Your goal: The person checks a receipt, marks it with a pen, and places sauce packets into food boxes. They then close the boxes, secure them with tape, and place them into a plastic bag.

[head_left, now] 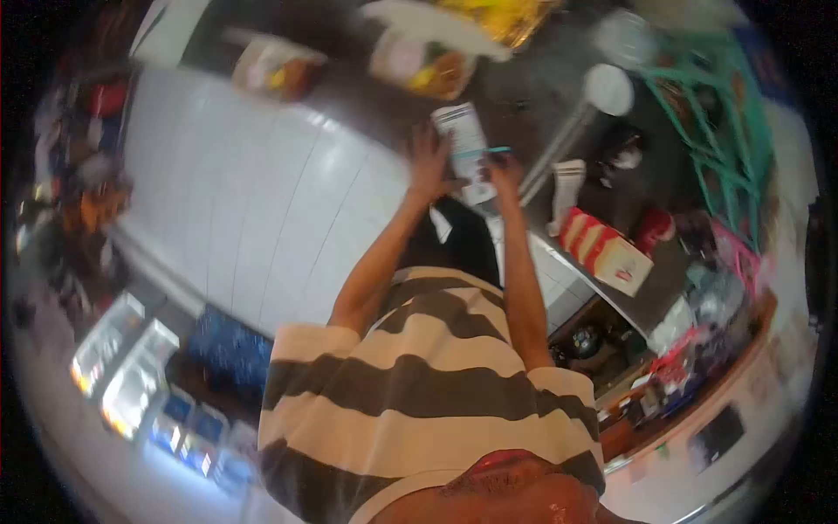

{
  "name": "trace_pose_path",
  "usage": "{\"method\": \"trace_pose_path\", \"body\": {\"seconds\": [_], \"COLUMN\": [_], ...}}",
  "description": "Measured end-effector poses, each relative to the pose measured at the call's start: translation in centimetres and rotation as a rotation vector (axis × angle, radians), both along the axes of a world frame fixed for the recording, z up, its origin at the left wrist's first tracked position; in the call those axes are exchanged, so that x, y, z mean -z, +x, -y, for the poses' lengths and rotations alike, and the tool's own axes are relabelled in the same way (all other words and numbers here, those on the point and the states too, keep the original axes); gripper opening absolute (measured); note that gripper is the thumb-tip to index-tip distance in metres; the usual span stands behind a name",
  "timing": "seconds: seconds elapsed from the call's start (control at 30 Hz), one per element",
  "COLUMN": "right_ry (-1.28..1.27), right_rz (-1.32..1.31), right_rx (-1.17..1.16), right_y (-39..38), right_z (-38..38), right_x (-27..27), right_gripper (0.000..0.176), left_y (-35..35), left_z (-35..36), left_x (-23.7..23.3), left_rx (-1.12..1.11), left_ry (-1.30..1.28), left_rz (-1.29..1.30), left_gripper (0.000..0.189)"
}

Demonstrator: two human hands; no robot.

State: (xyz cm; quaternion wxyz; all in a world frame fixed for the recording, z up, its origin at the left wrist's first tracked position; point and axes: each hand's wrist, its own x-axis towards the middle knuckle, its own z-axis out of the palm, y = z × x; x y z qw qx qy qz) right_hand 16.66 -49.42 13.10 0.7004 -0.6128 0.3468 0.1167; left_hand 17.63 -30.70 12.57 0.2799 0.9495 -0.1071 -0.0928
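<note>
A printed white sheet of paper [467, 138], perhaps a pad, lies on the dark counter in front of me. My left hand [428, 159] rests flat at its left edge with the fingers spread. On the paper's right side is my right hand [503, 172], its fingers closed around a thin teal pen [497, 150]. Motion blur hides the pen's tip and the print on the paper.
Two food plates or packs [278, 68] [423, 65] sit at the far side of the counter. To the right are a white round lid [608, 90], a red-and-cream box [604, 251] and a green rack [720, 131]. White tiled floor [236, 192] lies left.
</note>
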Motion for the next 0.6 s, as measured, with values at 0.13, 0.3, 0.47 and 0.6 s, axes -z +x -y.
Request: {"method": "trace_pose_path", "body": {"seconds": [0.13,0.3,0.47,0.6], "right_ry": [-0.661,-0.062,-1.02,-1.276], "right_rz": [0.313,0.327,0.512,0.592], "right_rx": [-0.154,-0.648,0.045,0.122], "right_y": [-4.2,-1.8,6.6,17.6], "right_z": [3.0,15.3,34.5,44.9], "right_x": [6.8,-19.4,-28.2,-28.2], "right_gripper": [0.044,0.035,0.021,0.024], "left_y": [-0.1,0.2,-2.0,-3.5], "left_z": [0.4,2.2,3.4,6.2], "left_x": [2.6,-2.0,-2.9,-4.9], "left_rx": [0.022,-0.085,-0.26,-0.426], "left_ry": [-0.145,-0.014,0.064,0.086], "left_rz": [0.099,0.023,0.084,0.17], "left_gripper": [0.122,0.123,0.107,0.099]}}
